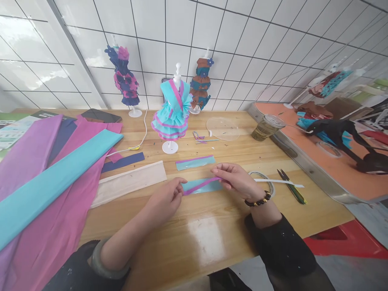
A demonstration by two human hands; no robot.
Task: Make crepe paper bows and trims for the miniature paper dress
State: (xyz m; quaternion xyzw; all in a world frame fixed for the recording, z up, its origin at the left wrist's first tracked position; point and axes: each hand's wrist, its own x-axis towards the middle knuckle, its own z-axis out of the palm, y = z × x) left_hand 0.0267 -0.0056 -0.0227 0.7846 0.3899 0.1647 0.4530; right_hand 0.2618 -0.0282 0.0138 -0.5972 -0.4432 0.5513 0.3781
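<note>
A turquoise strip [204, 187] lies on the wooden table, with a narrow purple strip [198, 186] running slantwise over it. My right hand [235, 178] pinches the purple strip's right end between thumb and forefinger. At the left end of the turquoise strip is my left hand [171, 196], its fingers curled and the fingertips touching the strip's edge; what they grip is too small to make out. Just behind lies a second turquoise piece [195, 163] with a purple upper edge.
Small dress forms [171, 109] stand near the tiled wall. Fabric sheets [60, 178] cover the left side. Rightward are a tape roll [269, 178], snips [292, 188], a lidded cup [264, 129] and an orange-topped surface [327, 161]. A cream strip [130, 182] lies left of my hands.
</note>
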